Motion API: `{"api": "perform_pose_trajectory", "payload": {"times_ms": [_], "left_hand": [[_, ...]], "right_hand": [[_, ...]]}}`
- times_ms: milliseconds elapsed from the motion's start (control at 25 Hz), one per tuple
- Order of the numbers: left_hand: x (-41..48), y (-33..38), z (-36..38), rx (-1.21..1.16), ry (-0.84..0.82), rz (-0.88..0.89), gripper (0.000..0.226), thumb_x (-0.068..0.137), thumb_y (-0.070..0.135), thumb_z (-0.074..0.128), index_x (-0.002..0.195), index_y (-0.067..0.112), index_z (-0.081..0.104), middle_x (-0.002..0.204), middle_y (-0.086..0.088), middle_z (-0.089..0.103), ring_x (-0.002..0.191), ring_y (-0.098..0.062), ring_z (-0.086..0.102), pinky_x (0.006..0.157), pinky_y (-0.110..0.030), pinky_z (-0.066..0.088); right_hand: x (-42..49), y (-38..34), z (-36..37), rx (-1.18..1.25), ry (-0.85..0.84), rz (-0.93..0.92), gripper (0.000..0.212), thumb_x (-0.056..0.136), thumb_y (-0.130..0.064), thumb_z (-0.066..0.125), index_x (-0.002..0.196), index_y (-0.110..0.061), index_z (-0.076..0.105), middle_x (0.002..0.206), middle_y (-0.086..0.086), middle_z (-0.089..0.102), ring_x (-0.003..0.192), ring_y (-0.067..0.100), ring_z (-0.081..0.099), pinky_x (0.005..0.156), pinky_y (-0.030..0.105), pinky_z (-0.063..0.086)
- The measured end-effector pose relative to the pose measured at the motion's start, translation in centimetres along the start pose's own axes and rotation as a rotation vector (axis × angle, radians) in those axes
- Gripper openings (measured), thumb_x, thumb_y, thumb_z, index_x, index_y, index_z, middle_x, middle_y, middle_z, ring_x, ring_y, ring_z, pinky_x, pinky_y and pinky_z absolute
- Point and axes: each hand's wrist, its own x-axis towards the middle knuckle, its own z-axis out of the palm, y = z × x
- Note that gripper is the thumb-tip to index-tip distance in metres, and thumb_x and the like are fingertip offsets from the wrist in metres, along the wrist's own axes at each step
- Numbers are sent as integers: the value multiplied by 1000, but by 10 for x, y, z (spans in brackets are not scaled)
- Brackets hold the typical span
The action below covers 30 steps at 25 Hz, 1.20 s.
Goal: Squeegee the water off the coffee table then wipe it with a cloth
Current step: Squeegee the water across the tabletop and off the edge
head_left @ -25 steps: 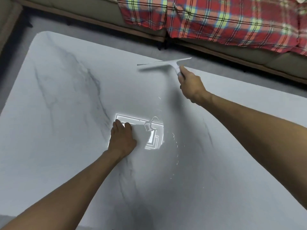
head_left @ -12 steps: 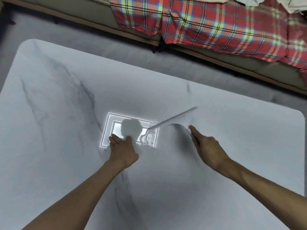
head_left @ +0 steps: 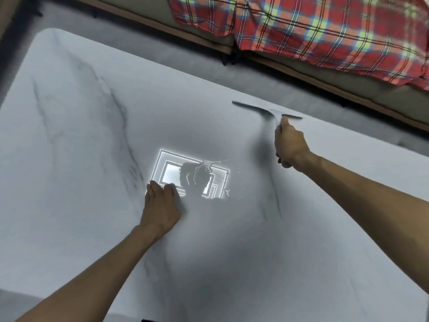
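The right hand (head_left: pixel 290 145) is curled around the handle of the squeegee (head_left: pixel 277 113), upper right of centre. The blade, motion-blurred, lies along the far edge of the marble desk (head_left: pixel 81 159). The left hand (head_left: pixel 160 205) rests flat at centre frame, fingers straight and pressed together, beside a water film (head_left: pixel 209 180) reflecting a bright rectangle. A plaid blanket (head_left: pixel 325 26) occupies the upper right.

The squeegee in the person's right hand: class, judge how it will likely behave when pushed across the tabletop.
Probably light: the right hand holds the thin squeegee alone. Likely stiff: its long blade looks straight, though blurred. It should glide easily, since the coffee table looks glossy and reflective.
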Motion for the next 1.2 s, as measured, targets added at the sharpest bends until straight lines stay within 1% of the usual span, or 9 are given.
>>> {"api": "perform_pose_trajectory", "payload": {"times_ms": [160,280,400,600,680,800,880,960,1200], "left_hand": [[-39,14,31,-2,-14,-22,64,73,3,40,136,-2,37,129,-38,38,127,-52,29,108,-45,30],[-49,29,37,-52,-57,-70,56,73,8,43,129,2,40,130,-39,34,125,-53,30,106,-47,34],[-47,36,34,-112,-101,-96,51,77,7,42,127,3,38,137,-48,21,133,-56,20,111,-49,28],[-44,40,34,-155,-95,-127,64,86,13,49,145,2,27,151,-40,6,143,-52,8,116,-52,17],[-42,38,34,-168,-111,-123,67,86,15,48,148,4,23,152,-39,2,143,-52,6,117,-52,16],[-43,34,35,-192,-157,-105,67,85,9,37,148,6,17,146,-49,-3,141,-57,-5,119,-51,9],[-45,33,33,-201,-156,-101,63,84,8,35,145,3,20,146,-49,-3,142,-56,-6,120,-51,8],[-47,29,31,-201,-168,-82,58,83,6,35,140,1,25,147,-48,-3,143,-53,-8,120,-50,7],[-53,13,34,-161,-165,-6,61,79,4,37,140,-1,28,147,-41,15,145,-48,-3,120,-46,8]], "right_hand": [[-70,47,18,-71,-181,-34,42,100,-29,24,142,-32,22,91,20,57,57,28,57,32,26,42],[-108,70,16,-169,-342,-47,49,101,-31,24,149,-37,16,90,15,59,50,26,55,30,22,38],[-90,52,-3,-116,-262,-88,47,101,-33,24,149,-33,22,88,14,60,45,27,54,31,22,39],[7,-34,-11,-52,-34,-149,13,100,-12,29,105,-22,35,102,14,48,85,24,45,52,29,37],[19,-57,8,-90,-39,-171,22,99,-10,29,85,-26,29,104,11,42,88,20,40,52,22,29],[-5,-62,49,-126,-81,-289,31,99,-12,29,127,-21,39,102,18,57,79,32,53,44,31,38],[-37,-44,70,-198,-126,-441,48,102,-22,27,150,-23,23,107,20,62,90,40,57,64,41,46],[-63,-14,79,-276,-168,-558,48,104,-29,27,152,-29,23,102,19,66,92,42,58,76,42,45],[-88,93,36,-530,-205,-559,47,103,-39,28,147,-52,19,84,4,67,69,28,55,66,35,44]]}}
